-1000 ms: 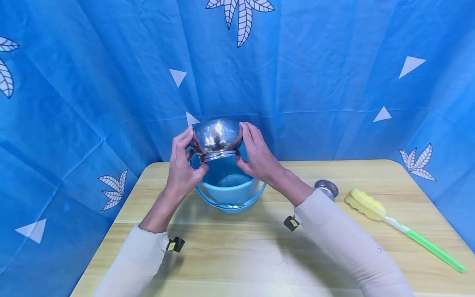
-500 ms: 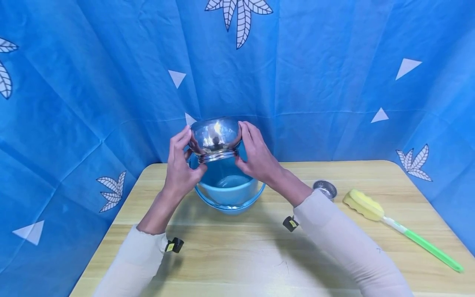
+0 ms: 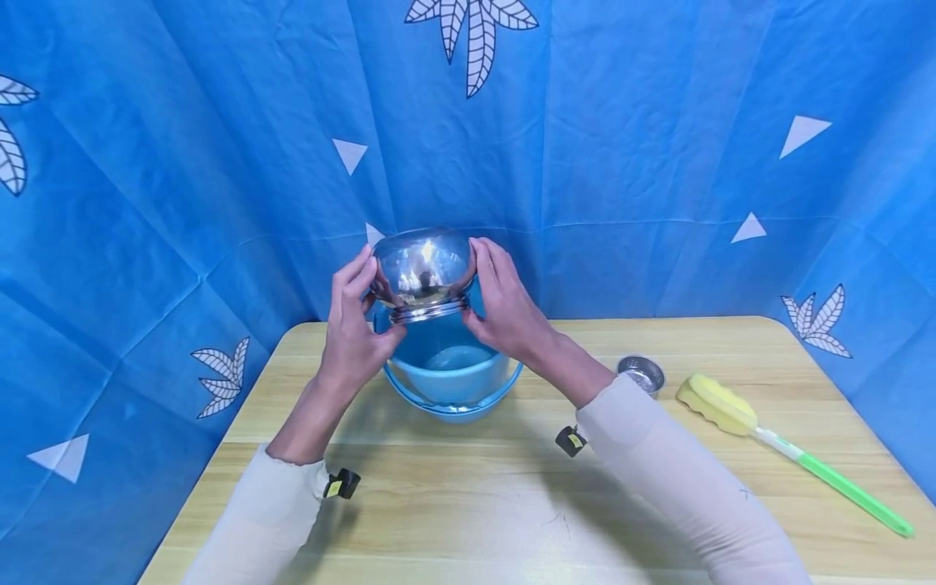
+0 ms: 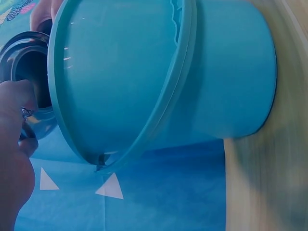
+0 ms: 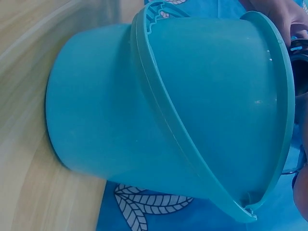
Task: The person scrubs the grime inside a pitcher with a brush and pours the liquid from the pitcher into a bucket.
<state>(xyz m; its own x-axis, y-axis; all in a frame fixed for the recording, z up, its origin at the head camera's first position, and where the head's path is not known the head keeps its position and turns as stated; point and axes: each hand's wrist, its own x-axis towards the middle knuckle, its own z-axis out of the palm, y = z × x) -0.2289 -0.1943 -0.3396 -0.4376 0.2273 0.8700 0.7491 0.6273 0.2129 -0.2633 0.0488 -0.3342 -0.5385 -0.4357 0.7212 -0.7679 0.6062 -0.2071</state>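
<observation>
A shiny metal bowl (image 3: pixel 426 268) with a ringed lower end is raised over the mouth of a blue bucket (image 3: pixel 446 382). Gripping its left side is my left hand (image 3: pixel 353 325), thumb near the ringed end and fingers up by the upper edge. Opposite, my right hand (image 3: pixel 506 305) holds the right side in much the same way. Something pale shows low inside the bucket. The left wrist view has the bucket wall (image 4: pixel 115 77) in front, with the bowl's ringed end (image 4: pixel 42 53) and its dark hollow beyond the rim. The bucket (image 5: pixel 211 115) fills most of the right wrist view.
On the wooden table (image 3: pixel 468 504), a small perforated metal cup (image 3: pixel 643 375) stands right of the bucket, near my right sleeve. Further right lies a yellow sponge brush (image 3: pixel 720 404) with a long green handle. A blue patterned curtain (image 3: pixel 621 162) hangs behind and at both sides.
The bowl and both hands have shifted very slightly left and up over the bucket. My grip on it looks the same; the bucket, cup and brush stay put.
</observation>
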